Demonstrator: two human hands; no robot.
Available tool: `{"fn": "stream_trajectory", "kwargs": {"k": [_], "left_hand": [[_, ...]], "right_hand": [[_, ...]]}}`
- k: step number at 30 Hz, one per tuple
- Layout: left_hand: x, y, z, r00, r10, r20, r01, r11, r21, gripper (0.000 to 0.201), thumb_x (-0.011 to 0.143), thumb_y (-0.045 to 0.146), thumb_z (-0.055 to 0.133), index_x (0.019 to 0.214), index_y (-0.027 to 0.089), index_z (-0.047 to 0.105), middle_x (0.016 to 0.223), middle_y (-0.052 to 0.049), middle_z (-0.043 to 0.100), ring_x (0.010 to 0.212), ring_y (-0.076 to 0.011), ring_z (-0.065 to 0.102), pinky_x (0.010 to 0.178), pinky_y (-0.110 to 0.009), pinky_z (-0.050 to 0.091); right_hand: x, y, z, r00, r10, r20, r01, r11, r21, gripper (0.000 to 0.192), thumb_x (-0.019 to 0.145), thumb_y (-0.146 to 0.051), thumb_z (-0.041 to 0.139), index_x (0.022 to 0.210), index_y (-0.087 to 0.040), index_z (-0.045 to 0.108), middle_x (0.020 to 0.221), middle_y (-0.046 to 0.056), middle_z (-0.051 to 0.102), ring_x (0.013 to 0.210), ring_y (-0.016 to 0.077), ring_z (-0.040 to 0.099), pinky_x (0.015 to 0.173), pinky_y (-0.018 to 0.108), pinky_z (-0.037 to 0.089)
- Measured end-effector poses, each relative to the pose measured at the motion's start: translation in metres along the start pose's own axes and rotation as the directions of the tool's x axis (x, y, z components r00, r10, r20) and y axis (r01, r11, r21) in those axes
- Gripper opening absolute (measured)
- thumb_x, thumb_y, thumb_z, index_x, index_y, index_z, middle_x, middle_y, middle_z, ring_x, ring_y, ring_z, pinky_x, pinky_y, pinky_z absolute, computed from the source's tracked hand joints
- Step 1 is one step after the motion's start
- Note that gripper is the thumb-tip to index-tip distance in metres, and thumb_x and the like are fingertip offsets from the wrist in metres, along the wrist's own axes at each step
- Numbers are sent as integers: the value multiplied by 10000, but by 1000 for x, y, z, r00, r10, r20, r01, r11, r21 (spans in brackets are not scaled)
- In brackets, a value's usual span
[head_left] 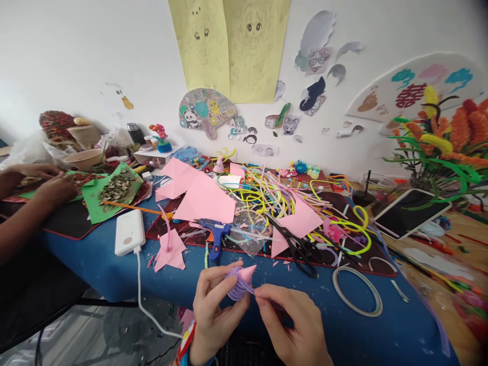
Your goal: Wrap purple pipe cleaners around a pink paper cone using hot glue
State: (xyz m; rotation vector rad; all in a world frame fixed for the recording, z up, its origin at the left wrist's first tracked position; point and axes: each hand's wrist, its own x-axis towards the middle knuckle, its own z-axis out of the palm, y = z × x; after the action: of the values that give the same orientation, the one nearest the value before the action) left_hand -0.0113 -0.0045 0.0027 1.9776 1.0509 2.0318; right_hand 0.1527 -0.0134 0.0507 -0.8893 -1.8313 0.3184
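My left hand (213, 310) holds a small pink paper cone (246, 273) with a purple pipe cleaner (237, 287) coiled around its base. Fingertips of my right hand (292, 320) pinch the free end of that purple pipe cleaner just right of the cone. Both hands are low in the middle, over the near edge of the blue table (95, 264). Just beyond them lie a blue glue gun (217, 236), black scissors (299, 244) and pink paper sheets (204, 195).
A heap of coloured pipe cleaners (274, 195) covers the table's middle. A white power bank (129, 231) with a cable lies left, a tape ring (356, 290) right, a phone (409, 211) farther right. Another person's hands (49, 185) work at green paper (110, 195) on the left.
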Motion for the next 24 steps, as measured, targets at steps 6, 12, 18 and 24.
{"fn": "stream_trajectory", "kwargs": {"k": [6,12,18,24], "left_hand": [[0,-1,-1,999,-3,38,2,999,36,747,753,-15,799,1390,320,598,1163,-72,671,1029,-266,762,839,-399,677],[-2,-4,0,1000,18,9,-19,999,37,630,765,65,831,1321,297,647,1110,-61,709,976,-268,782,802,-404,690],[3,-2,5,996,55,-69,-59,997,-55,480,803,43,793,1233,214,666,1068,-51,687,939,-236,785,771,-386,703],[7,2,9,995,-68,-79,49,973,-225,402,813,24,752,1165,200,673,1019,-32,665,918,-207,783,792,-337,693]], "right_hand": [[-1,1,-2,1000,7,30,-7,1000,1,110,985,-194,586,1021,-277,649,815,-26,812,605,145,750,605,221,563],[1,-2,-3,998,-28,52,27,1000,10,121,994,-173,570,1033,-274,625,810,-20,801,601,150,735,622,240,547],[-1,-3,-2,997,-39,67,35,998,50,110,1010,-192,546,1021,-258,634,727,-37,732,584,136,684,624,256,498],[1,2,-2,997,-29,72,21,995,101,125,988,-160,577,1022,-260,644,795,-48,741,687,110,709,678,224,490]]}}
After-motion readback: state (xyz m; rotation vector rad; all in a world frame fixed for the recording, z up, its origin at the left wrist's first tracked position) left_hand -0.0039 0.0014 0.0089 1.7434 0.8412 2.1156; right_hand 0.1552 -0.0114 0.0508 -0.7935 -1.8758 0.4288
